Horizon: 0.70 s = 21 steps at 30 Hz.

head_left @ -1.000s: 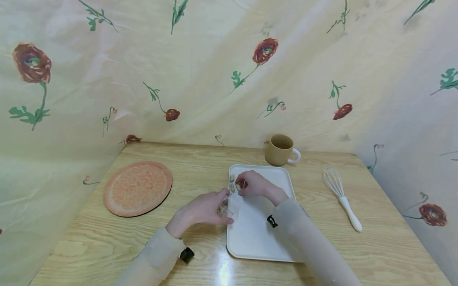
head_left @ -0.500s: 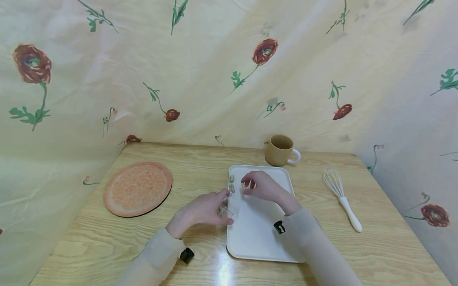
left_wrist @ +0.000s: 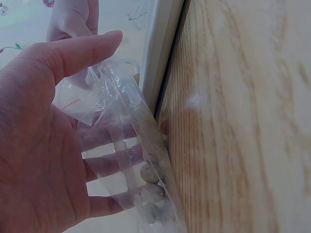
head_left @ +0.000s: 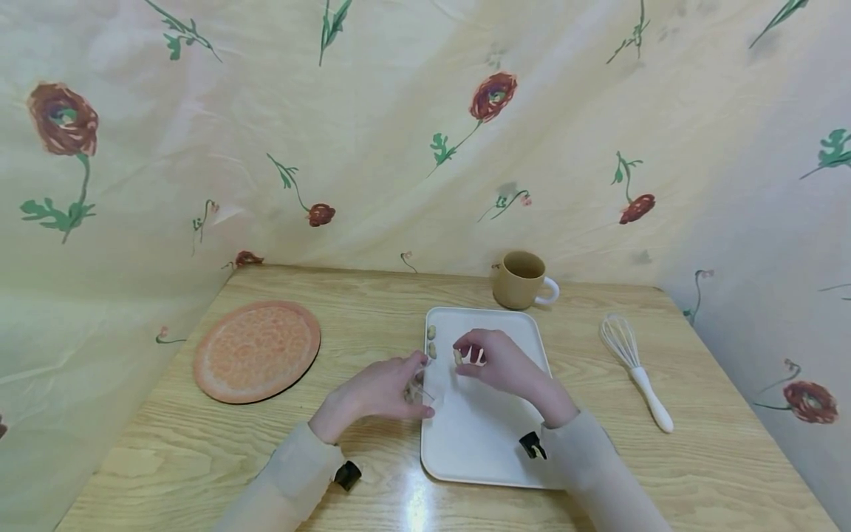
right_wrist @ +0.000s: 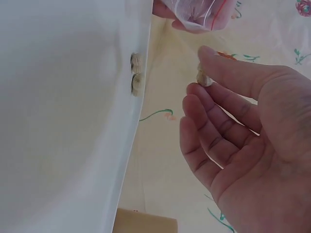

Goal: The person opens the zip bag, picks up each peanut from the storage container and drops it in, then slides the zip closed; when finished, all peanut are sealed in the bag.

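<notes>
My right hand (head_left: 505, 362) pinches a peanut in its shell (right_wrist: 204, 79) between thumb and fingertips, above the white tray (head_left: 475, 443). Two more peanuts lie one behind the other inside the tray's left edge, the far one (head_left: 431, 332) and the near one (head_left: 432, 351). At that same edge my left hand (head_left: 382, 388) holds a clear zip bag (left_wrist: 116, 145), its fingers behind the plastic and its thumb near the mouth. Several peanuts (left_wrist: 153, 193) sit low in the bag, blurred by the film.
Behind the tray stands a tan mug (head_left: 517, 281) with a white handle. A whisk (head_left: 638, 373) with a white grip lies to the right. On the left rests a round orange-pink mat (head_left: 258, 351). A flowered cloth (head_left: 372, 148) hangs behind the wooden table (head_left: 359, 310).
The right hand has drawn back from beside the two peanuts, a little toward me and to the right, with its peanut pinched. My left hand and the bag have stayed in place.
</notes>
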### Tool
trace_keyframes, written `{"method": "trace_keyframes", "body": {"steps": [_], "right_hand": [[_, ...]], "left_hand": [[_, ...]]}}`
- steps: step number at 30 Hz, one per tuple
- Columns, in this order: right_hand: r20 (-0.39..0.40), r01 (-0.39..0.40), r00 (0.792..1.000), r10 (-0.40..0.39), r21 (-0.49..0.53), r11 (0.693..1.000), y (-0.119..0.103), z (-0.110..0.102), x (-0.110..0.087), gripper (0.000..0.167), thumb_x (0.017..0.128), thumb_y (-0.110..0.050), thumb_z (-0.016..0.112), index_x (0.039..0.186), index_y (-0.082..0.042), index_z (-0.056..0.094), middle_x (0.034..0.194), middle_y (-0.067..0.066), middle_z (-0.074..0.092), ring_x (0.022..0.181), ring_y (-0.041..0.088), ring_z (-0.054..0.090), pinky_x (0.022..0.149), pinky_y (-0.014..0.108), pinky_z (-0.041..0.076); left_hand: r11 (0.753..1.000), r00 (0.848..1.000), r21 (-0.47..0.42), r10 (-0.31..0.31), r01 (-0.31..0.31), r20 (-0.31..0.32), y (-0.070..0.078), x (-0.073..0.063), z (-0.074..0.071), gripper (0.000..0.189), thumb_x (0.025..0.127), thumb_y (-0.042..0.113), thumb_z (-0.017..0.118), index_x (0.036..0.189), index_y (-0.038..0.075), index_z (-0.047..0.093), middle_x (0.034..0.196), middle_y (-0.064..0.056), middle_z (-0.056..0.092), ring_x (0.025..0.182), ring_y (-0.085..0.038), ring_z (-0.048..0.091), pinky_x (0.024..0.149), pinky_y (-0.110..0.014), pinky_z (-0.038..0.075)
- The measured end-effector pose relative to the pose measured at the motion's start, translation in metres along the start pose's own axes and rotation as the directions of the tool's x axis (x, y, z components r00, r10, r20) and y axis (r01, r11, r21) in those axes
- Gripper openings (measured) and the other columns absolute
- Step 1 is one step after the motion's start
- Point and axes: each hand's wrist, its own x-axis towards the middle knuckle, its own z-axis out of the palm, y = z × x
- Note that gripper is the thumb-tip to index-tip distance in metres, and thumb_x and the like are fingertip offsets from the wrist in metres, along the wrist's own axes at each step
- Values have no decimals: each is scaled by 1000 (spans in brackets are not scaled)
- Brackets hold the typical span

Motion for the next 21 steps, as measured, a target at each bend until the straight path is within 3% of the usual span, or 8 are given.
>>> {"method": "trace_keyframes", "body": {"steps": [9, 16, 21], "right_hand": [[20, 20, 1000, -21, 36, 999, -12, 3, -11, 24, 82, -9, 82, 103, -3, 72, 89, -5, 66, 79, 17, 61, 72, 39, 52], [59, 30, 998, -32, 34, 999, -20, 9, -11, 25, 82, -12, 82, 104, -4, 73, 88, -5, 67, 79, 15, 60, 72, 37, 53], [67, 20, 997, -22, 42, 999, -22, 15, -12, 24, 83, -14, 82, 104, -5, 72, 87, -5, 66, 79, 16, 60, 71, 34, 52]], "left_hand": [[1000, 1000, 18, -9, 9, 7, -1, 0, 1, 77, 84, 56, 72, 141, 13, 43, 116, -3, 65, 93, -14, 60, 75, -31, 50], [1000, 1000, 10, -2, 2, 5, -2, 0, 1, 78, 84, 56, 73, 141, 12, 43, 109, -2, 64, 81, -12, 56, 65, -29, 47], [1000, 1000, 16, 5, -5, 11, -3, 0, 0, 79, 84, 55, 73, 142, 12, 43, 115, -5, 64, 81, -12, 56, 66, -29, 47]]}}
